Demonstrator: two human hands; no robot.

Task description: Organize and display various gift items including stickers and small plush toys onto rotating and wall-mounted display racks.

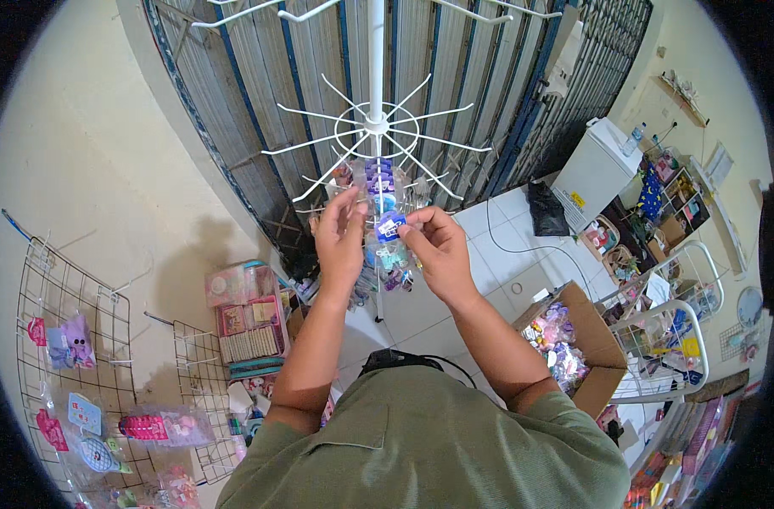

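Observation:
A white display rack [376,125] with hooks spread around its pole stands in front of me. Several small clear packs with purple cards [378,176] hang from its hook that points toward me. At the front of that row my right hand [445,261] pinches the edge of a blue-carded pack [390,227] between thumb and fingers; its contents look pale teal. My left hand [340,242] is raised on the left side of the same row, fingers bent and apart, close to the hanging packs. More packs hang lower on the rack, partly hidden by my hands.
An open cardboard box [597,343] of colourful packs stands at right, beside a white wire cart [701,339]. A wire grid [107,293] with hanging toys lines the left wall. Behind the rack is a folding metal gate [319,68]. A cable [531,246] crosses the floor.

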